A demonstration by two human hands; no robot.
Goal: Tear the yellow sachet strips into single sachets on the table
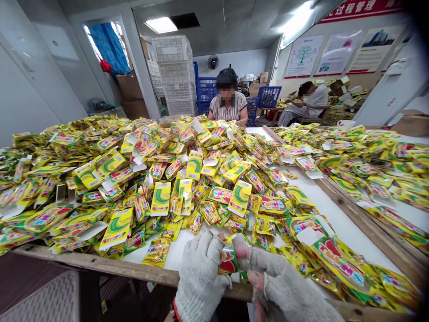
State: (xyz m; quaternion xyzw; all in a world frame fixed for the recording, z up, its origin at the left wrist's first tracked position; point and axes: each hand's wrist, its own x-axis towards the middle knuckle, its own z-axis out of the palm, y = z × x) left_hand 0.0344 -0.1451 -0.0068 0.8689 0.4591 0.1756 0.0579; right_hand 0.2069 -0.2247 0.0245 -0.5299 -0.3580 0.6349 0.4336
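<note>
My left hand (200, 277) wears a grey knit glove and is curled round one end of a small yellow and red packet (228, 260). My right hand (278, 286), in a fingerless grey glove, pinches the same packet from the right with bare fingertips. Both hands are at the near edge of the white table (330, 214). A large heap of yellow packets and flat yellow cartons (161, 179) covers the table just beyond them.
A wooden rail (362, 219) splits the table from a second packet-covered surface on the right. A person in a striped top (228, 107) sits at the far end; another person (308, 100) sits further right. White crates (174, 74) and blue crates (205, 91) stand behind.
</note>
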